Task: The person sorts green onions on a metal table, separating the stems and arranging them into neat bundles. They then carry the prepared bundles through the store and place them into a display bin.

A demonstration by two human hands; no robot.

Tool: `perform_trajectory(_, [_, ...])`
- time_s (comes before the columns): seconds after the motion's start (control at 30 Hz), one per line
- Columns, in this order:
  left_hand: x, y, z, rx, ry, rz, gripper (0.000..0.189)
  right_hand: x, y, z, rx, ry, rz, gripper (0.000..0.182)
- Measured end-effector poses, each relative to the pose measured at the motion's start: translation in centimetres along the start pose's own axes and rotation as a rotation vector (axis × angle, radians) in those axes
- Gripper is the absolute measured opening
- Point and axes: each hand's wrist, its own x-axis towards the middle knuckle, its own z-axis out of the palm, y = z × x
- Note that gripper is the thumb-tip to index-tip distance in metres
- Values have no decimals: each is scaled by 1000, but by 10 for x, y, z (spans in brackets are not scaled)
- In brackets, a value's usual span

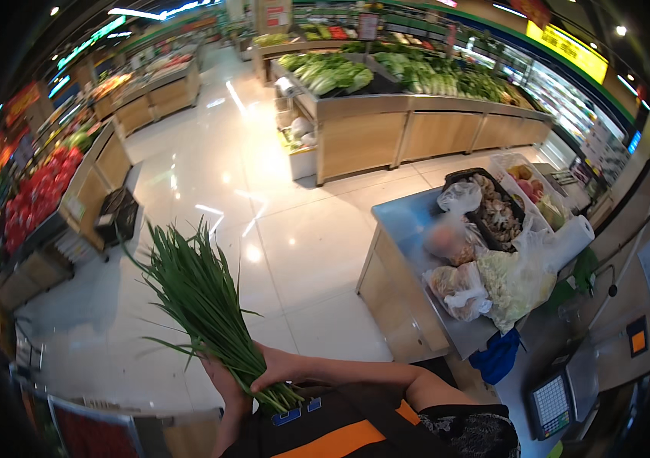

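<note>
A thick bunch of green garlic chives is held upright before my apron, the leaves fanning out up and to the left. My right hand wraps around the lower stalks with its thumb across them. On the other side, my left hand supports the bunch from beneath, its fingers partly hidden by the leaves. The pale stem ends point down towards the apron. A few loose leaves stick out to the sides.
To my right, a counter bears bagged produce, a black crate of mushrooms, a white basket and a plastic bag roll. A weighing scale stands nearer. Ahead is a vegetable stand; red-bagged produce lies left.
</note>
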Motion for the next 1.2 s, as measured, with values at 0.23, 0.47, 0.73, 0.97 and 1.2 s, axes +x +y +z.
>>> perform_trajectory(0.23, [120, -65, 115, -220, -290, -95, 46, 33, -16, -139, -86, 344, 110, 89])
perform_trajectory(0.47, [250, -79, 231, -328, -499, -200, 40, 106, -71, -264, -8, 465, 81, 77])
perform_trajectory(0.73, [377, -107, 380, -193, -796, -422, 36, 153, -107, -402, 188, 777, 28, 47])
perform_trajectory(0.97, [446, -160, 505, -72, -1042, -594, 32, 154, -91, -545, 465, 826, -10, 42])
perform_trajectory(1.2, [517, -134, 641, -140, -1126, -536, 49, 183, -182, -674, 372, 757, -132, 58])
